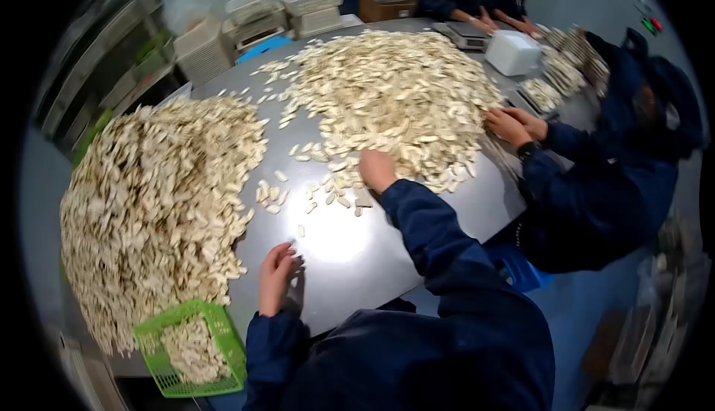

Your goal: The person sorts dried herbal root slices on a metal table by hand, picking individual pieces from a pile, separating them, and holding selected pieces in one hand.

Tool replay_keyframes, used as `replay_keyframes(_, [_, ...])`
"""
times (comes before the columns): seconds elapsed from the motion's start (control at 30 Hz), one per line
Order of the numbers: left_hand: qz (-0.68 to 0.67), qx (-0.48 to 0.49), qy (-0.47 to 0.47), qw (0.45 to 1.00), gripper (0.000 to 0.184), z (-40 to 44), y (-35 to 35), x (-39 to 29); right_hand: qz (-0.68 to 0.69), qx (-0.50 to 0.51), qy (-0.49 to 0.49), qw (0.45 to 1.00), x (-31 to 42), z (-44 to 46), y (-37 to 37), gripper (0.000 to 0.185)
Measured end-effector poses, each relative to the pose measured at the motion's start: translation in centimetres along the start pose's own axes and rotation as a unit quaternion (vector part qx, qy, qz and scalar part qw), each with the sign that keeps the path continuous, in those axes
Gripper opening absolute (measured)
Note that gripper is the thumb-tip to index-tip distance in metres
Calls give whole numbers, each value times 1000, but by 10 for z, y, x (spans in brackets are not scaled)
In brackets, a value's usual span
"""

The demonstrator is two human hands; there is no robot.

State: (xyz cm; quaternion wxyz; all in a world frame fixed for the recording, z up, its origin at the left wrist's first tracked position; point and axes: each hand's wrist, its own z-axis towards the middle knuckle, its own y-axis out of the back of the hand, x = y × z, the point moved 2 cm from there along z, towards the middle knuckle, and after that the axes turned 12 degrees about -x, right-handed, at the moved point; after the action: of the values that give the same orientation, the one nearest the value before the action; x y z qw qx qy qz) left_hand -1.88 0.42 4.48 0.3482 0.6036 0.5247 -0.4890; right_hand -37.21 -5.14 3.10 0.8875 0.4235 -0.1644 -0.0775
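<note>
My right hand (378, 170) rests at the near edge of a broad pile of pale, dried oval slices (395, 91). Its back faces me, and the fingers are hidden among the slices. Closer to me, my left hand (275, 278) is above the metal table (342, 262), fingers loosely bent and a little apart, with nothing visible in them. One loose slice (301, 230) lies just beyond its fingertips. Between the two hands and the piles, several more slices (269, 193) are scattered.
A taller heap of rougher slices (164, 210) covers the left side. In front of it sits a green plastic basket (237, 344) holding slices. At right, a co-worker (596, 188) has both hands at the pile. White trays (313, 0), a scale (468, 36) and other people are at the back.
</note>
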Motion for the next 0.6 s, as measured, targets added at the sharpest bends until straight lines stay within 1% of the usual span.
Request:
replay_keyframes(0.03, [-1, 19, -16, 1000, 30, -6, -2, -4, 15, -2, 1, 1000, -2, -3, 3, 15])
replay_keyframes(0.13, [41, 15, -17, 999, 30, -12, -9, -12, 31, 11, -22, 999, -8, 0, 5, 17])
replay_keyframes(0.23, [83, 25, -31, 996, 31, -19, -16, -24, 7, 8, -13, 1000, -17, 1, 10, 15])
replay_keyframes(0.27, [91, 32, -35, 995, 32, -19, -18, -25, 17, -3, -23, 1000, -20, 2, 13, 17])
replay_keyframes(0.37, [99, 40, -39, 993, 33, -21, -22, -32, 146, -14, -110, 983, -24, 7, 22, 19])
replay_keyframes(0.4, [100, 39, -37, 994, 33, -21, -21, -33, 242, -30, -93, 965, -24, 8, 21, 19])
replay_keyframes(0.43, [96, 41, -29, 994, 34, -21, -22, -33, 362, 59, -163, 916, -20, 5, 27, 18])
replay_keyframes(0.47, [94, 41, -22, 994, 34, -20, -23, -35, 473, 147, -228, 838, -14, 0, 35, 18])
replay_keyframes(0.5, [92, 37, -17, 995, 35, -16, -25, -39, 571, 231, -284, 735, 1, -1, 52, 17])
replay_keyframes(0.53, [81, 37, -6, 996, 36, -13, -32, -45, 610, 250, -311, 685, 21, -6, 79, 17])
replay_keyframes(0.57, [67, 50, -2, 997, 36, -8, -38, -45, 652, 302, -300, 628, 30, -14, 82, 18])
replay_keyframes(0.6, [66, 52, 8, 996, 36, 0, -46, -43, 650, 318, -306, 618, 40, -22, 90, 18])
